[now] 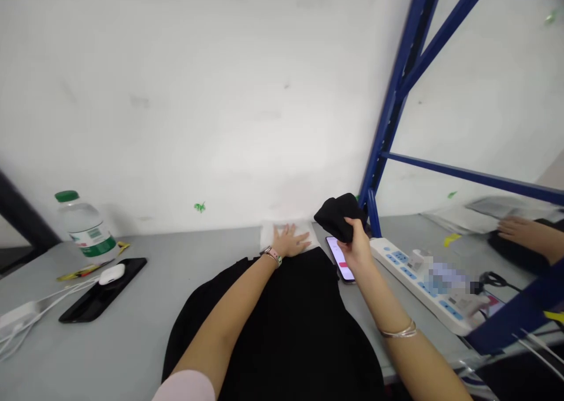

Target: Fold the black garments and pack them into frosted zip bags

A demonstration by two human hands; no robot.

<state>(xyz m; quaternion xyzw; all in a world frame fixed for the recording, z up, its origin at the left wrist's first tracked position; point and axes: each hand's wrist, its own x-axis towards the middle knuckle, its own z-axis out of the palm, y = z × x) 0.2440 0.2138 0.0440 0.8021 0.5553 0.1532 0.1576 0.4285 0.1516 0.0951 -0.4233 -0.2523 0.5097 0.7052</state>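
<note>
Black fabric, seemingly a garment point(304, 324), lies spread on the grey table in front of me. My left hand point(288, 242) rests flat with fingers spread on a white sheet or bag point(267, 234) at the fabric's far end, against the wall. Raised a little to the right, my right hand point(356, 245) grips a folded black cloth point(337, 216). Beneath that hand a phone with a lit screen point(339, 260) lies on the table, partly covered by my hand and the cloth.
A green-capped bottle point(88, 227), a black phone point(103, 292) with a white earbud case point(111, 274) and white cables are on the left. A white power strip point(420, 286) lies beside the blue frame point(388, 119). Another person's hand point(522, 230) is beyond it.
</note>
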